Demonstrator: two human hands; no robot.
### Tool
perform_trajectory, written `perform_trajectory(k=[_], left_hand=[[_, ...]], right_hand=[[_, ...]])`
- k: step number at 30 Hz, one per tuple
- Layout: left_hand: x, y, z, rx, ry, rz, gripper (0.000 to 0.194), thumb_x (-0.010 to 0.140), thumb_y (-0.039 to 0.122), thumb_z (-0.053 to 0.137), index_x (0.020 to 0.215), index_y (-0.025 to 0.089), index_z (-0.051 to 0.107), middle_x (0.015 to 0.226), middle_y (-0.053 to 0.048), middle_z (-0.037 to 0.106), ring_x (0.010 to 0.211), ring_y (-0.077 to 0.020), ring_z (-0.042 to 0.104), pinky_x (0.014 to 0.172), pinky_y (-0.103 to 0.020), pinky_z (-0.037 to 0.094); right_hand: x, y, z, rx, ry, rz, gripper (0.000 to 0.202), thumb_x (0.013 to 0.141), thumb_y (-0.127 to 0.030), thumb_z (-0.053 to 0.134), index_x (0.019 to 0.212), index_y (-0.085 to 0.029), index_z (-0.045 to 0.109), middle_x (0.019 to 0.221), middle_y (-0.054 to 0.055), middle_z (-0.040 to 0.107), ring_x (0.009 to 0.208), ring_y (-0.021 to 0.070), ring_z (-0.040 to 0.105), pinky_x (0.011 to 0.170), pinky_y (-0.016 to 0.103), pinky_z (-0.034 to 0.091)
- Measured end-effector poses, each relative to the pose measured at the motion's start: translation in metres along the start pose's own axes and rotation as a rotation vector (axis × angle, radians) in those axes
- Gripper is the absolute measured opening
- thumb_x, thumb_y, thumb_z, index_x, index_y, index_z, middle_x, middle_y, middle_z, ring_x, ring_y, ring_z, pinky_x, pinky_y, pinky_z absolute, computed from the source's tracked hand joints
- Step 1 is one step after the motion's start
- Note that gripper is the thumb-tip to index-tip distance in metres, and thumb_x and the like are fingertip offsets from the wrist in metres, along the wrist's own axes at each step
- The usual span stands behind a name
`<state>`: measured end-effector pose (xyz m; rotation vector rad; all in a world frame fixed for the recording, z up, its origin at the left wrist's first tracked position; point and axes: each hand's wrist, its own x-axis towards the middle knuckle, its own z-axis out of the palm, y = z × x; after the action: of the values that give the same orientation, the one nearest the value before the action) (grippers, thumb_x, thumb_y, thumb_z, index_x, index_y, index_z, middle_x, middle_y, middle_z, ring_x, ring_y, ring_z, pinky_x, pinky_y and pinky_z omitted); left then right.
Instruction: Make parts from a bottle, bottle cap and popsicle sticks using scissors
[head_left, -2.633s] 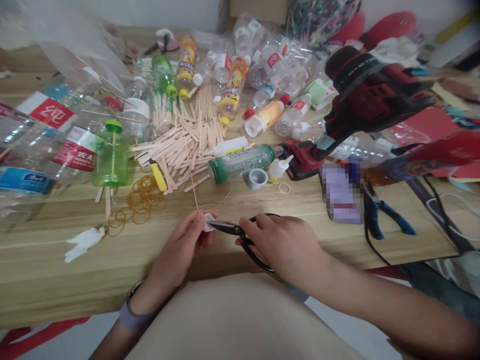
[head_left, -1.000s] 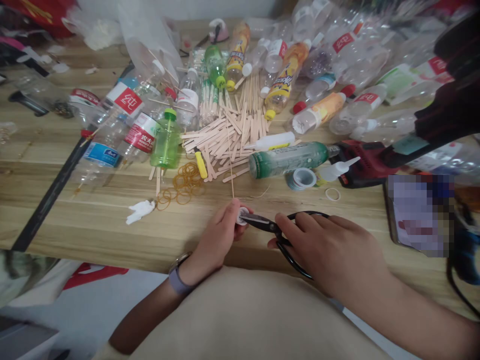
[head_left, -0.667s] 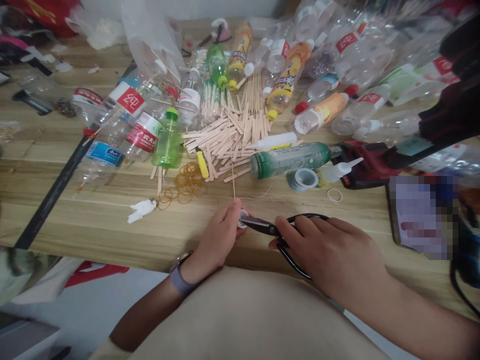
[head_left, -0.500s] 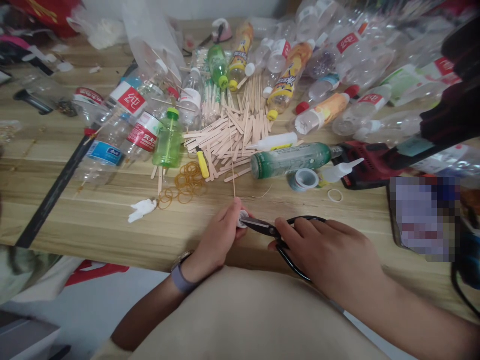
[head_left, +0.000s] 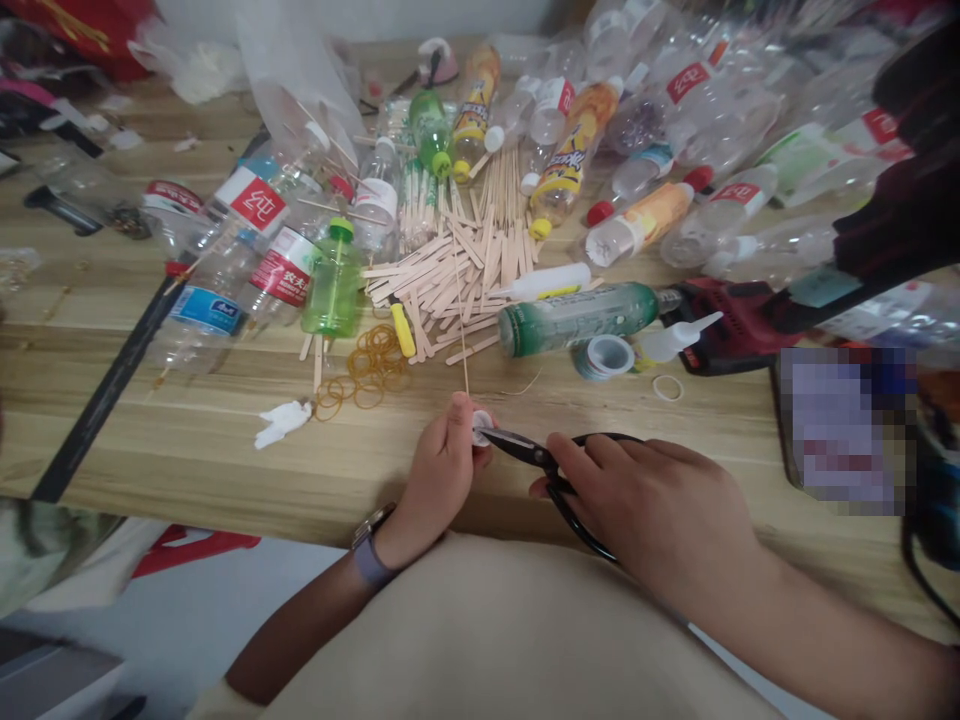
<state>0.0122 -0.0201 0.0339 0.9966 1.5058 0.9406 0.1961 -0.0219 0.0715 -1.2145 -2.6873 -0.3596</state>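
Wood table [head_left: 187, 470] fills the view, w/ lots of stuff on it. Far left, 1 long black bar [head_left: 105, 395] lies slanted near the edge. Next come clear water bottles [head_left: 225, 270], too many and too piled up to count, some w/ red labels. 1 small green bottle [head_left: 331, 285] stands by them. Below it lies 1 white scrap [head_left: 281, 423]. Beside that is a bunch of tan rubber bands [head_left: 367, 370], too tangled to count. Behind is a big heap of flat wood sticks [head_left: 457, 265], way too many to count, and 1 yellow handle [head_left: 402, 329] lies at its near side.

Left hand [head_left: 439, 470] is closed on 1 small white cap [head_left: 481, 428], pinched btwn thumb and fingers, just above the near table edge. 1 thin skewer [head_left: 460, 345] stands up from that hand. The tips of 1 pair of black scissors [head_left: 547, 465] touch the cap. Right hand [head_left: 660, 510] is wrapped tight around the scissor handles.

Past the hands, mid-table, 1 green bottle [head_left: 577, 318] lies on its side. Near it: 1 tape roll [head_left: 604, 357], 1 white glue bottle [head_left: 671, 340], 1 white ring [head_left: 663, 388]. Then 1 red power tool [head_left: 731, 315]. Far right, 1 blurred flat thing [head_left: 840, 425].
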Motion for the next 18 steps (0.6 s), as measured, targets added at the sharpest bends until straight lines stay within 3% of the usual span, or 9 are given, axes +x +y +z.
perform_trajectory(k=[5,9,13,18], left_hand=[[0.0046,-0.0048,-0.0002,-0.033,0.032,-0.049,0.066,0.094,0.072,0.027,0.065,0.020,0.055,0.044,0.005,0.038,0.045,-0.0120,0.039,0.049,-0.026,0.031],[0.0047,-0.0035,0.0006,-0.119,0.064,-0.120,0.066,0.090,0.076,0.034,0.068,0.019,0.057,0.046,0.006,0.037,0.044,-0.0113,0.036,0.044,-0.025,0.027],[0.0035,-0.0041,0.0011,-0.202,0.037,-0.065,0.062,0.091,0.074,0.037,0.072,0.019,0.058,0.048,0.006,0.038,0.045,-0.0104,0.035,0.045,-0.023,0.027],[0.0040,-0.0093,0.0003,-0.211,0.035,-0.045,0.059,0.093,0.071,0.038,0.076,0.018,0.060,0.051,0.005,0.042,0.048,-0.0106,0.039,0.046,-0.023,0.030]], right_hand=[[-0.0024,0.0018,-0.0020,0.017,0.015,-0.003,0.043,0.108,-0.031,0.031,0.078,-0.021,0.060,0.061,-0.001,0.051,0.051,0.0185,0.052,0.058,0.032,0.021],[-0.0025,0.0053,-0.0076,0.018,-0.041,0.010,0.031,0.104,-0.033,0.042,0.084,-0.022,0.062,0.067,0.000,0.053,0.060,0.0205,0.053,0.060,0.033,0.023],[0.0002,0.0072,-0.0074,-0.017,-0.069,0.040,0.015,0.090,-0.035,0.065,0.088,-0.021,0.064,0.070,0.001,0.054,0.062,0.0209,0.049,0.059,0.032,0.021],[0.0047,0.0050,-0.0057,-0.035,-0.076,0.041,0.032,0.071,-0.039,0.085,0.088,-0.021,0.066,0.071,0.001,0.054,0.070,0.0220,0.052,0.060,0.031,0.023]])
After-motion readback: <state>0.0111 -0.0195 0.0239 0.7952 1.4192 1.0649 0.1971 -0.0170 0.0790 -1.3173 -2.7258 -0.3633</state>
